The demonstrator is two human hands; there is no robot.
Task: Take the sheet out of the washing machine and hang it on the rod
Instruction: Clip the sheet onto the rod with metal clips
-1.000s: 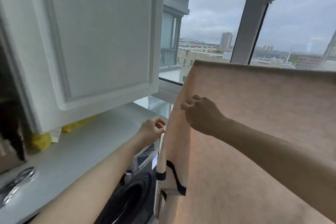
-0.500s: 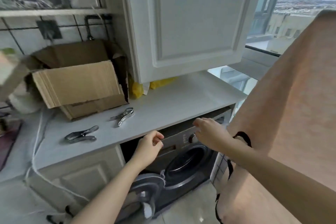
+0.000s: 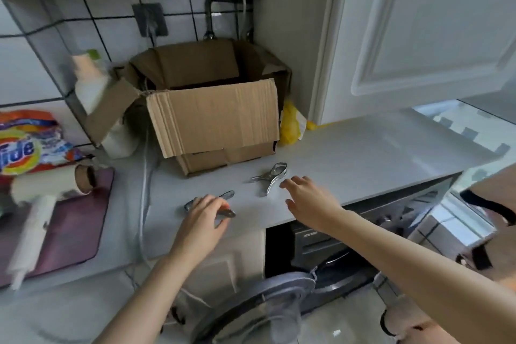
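Note:
The peach sheet with black trim [image 3: 499,190] hangs at the right edge; the rod is out of view. Below the counter sits the dark washing machine [image 3: 329,246], its round door [image 3: 259,301] swung open. Two metal clips lie on the white countertop [image 3: 363,153]. My left hand [image 3: 202,220] curls over the nearer clip [image 3: 227,195], fingers and thumb around it. My right hand [image 3: 307,200] hovers with fingers spread just right of the other clip [image 3: 272,176], holding nothing.
An open cardboard box [image 3: 212,117] stands at the back of the counter, with a yellow bag [image 3: 290,123] beside it. A detergent bag [image 3: 25,145], a white hair dryer [image 3: 36,204] and a cable [image 3: 143,190] lie to the left. A white cabinet door [image 3: 418,31] hangs overhead at the right.
The view swung from the hanging sheet at the window down to the counter. Both hands left the sheet and moved to the metal clips; my left hand now grips one.

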